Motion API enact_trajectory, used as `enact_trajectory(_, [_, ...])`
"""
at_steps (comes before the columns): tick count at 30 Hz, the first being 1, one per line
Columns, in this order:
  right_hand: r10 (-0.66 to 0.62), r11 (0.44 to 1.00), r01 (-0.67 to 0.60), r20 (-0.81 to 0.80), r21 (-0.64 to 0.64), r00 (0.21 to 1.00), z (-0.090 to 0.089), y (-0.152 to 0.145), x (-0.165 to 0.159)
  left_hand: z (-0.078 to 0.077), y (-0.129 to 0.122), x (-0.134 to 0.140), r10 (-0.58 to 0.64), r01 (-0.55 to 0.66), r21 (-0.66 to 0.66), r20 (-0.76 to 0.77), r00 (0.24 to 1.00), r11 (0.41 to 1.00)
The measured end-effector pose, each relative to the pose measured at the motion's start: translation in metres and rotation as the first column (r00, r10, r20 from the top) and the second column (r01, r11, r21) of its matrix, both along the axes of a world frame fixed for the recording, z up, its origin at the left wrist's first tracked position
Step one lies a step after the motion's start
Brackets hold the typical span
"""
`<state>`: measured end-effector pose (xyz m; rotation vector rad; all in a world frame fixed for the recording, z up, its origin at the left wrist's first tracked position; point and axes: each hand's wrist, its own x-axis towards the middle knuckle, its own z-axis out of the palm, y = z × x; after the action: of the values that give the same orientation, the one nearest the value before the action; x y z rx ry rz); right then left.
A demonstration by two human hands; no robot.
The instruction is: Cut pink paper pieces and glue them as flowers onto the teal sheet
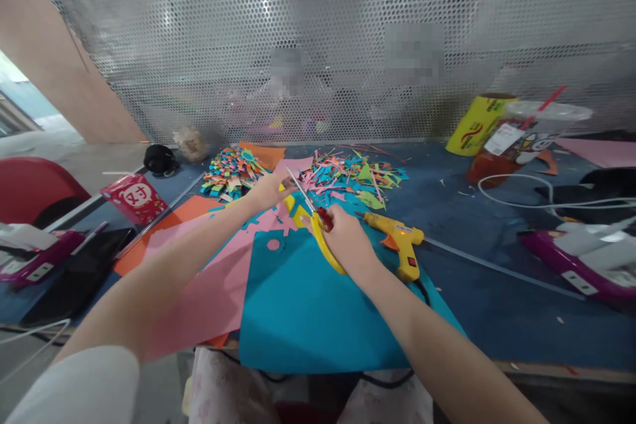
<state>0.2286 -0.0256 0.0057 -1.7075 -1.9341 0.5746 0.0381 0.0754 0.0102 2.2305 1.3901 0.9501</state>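
My right hand (342, 238) is wrapped round the handles of a pair of scissors (325, 248) with yellow and red grips. The blades point up and left, towards my left fingertips. My left hand (271, 191) is closed at the edge of a small piece of pink paper (297, 164), which it appears to pinch beside the blades. Beneath both hands lie a large blue sheet (308, 305), a pink sheet (213, 298) and some yellow paper (293, 209). A small pink scalloped disc (273, 245) rests on the blue sheet.
Beyond my hands are a heap of paper scraps (358, 175) and a cluster of colourful paper pieces (231, 172). A yellow glue gun (400, 238) lies right, near a drink cup (527, 139) and yellow roll (479, 122). Purple power strips (561, 258) flank the table; a perforated metal screen (338, 13) stands behind.
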Motion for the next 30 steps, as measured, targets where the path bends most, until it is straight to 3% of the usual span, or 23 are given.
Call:
enact_trajectory(3, [0.021, 0.999, -0.021, 0.028, -0.025, 0.999, 0.003, -0.003, -0.003, -0.013, -0.035, -0.01, 0.107, -0.112, -0.022, -0.147, 0.983, 0.993])
enact_trajectory(5, [0.029, 0.999, -0.027, 0.042, -0.036, 0.999, 0.005, -0.005, -0.004, -0.023, -0.051, -0.013, 0.117, -0.129, -0.034, -0.239, 0.964, 0.991])
enact_trajectory(10, [0.032, 0.999, -0.03, 0.037, -0.039, 0.999, 0.004, -0.005, -0.004, -0.038, -0.054, -0.015, 0.121, -0.136, -0.066, -0.195, 0.973, 0.988])
enact_trajectory(15, [0.024, 0.999, -0.023, 0.041, -0.023, 0.999, 0.002, -0.005, -0.005, -0.033, -0.053, -0.021, 0.076, -0.1, -0.147, -0.161, 0.984, 0.984])
enact_trajectory(19, [0.036, 0.999, -0.033, 0.061, -0.04, 0.997, 0.004, -0.006, -0.007, -0.031, -0.063, -0.019, 0.117, -0.128, -0.051, -0.178, 0.977, 0.991])
enact_trajectory(22, [0.04, 0.999, -0.038, 0.08, -0.025, 0.996, 0.004, -0.007, -0.006, -0.031, -0.069, -0.016, 0.108, -0.104, 0.027, -0.281, 0.954, 0.994])
enact_trajectory(25, [0.047, 0.999, -0.046, 0.092, -0.01, 0.995, 0.003, -0.007, -0.006, -0.03, -0.072, -0.015, 0.088, -0.081, 0.035, -0.361, 0.928, 0.996])
enact_trajectory(30, [0.051, 0.999, -0.05, 0.094, -0.009, 0.994, 0.002, -0.007, -0.006, -0.027, -0.075, -0.015, 0.101, -0.094, 0.037, -0.355, 0.929, 0.995])
